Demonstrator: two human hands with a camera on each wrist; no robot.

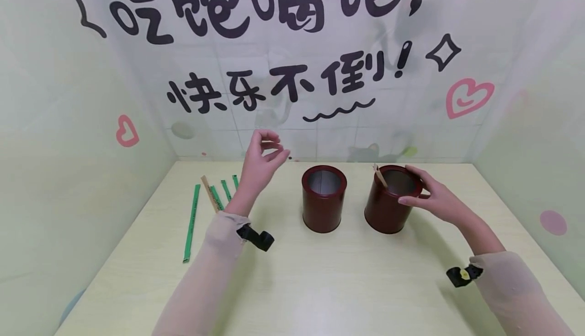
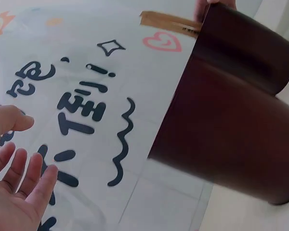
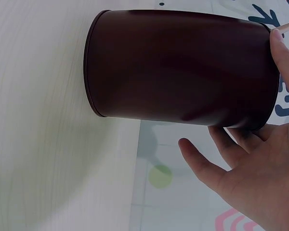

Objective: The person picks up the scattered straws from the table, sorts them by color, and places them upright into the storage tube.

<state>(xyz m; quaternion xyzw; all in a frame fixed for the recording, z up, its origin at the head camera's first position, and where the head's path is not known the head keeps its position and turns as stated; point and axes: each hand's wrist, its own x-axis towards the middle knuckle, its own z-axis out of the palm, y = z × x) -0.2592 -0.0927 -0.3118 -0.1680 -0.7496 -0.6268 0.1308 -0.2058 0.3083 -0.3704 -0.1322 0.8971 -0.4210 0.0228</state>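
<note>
My left hand (image 1: 261, 166) hovers over the back of the table, left of the middle dark red can (image 1: 322, 211). Its fingers are loosely curved, and nothing lies between them and the thumb. At the right, my right hand (image 1: 436, 200) grips the upper part of a second dark red can (image 1: 386, 213), thumb at the front of the rim and fingers around the far side. That can is open-topped, and a brown paper stick packet (image 1: 380, 176) leans out over its left rim. The middle can, also open at the top, shows a grey inside.
Left of my left forearm lie several slim packets: a long green one (image 1: 192, 224), a brown one (image 1: 209, 194) and shorter green ones (image 1: 226, 190), partly hidden by the arm. A white printed curtain (image 1: 292, 143) hangs along the table's back edge.
</note>
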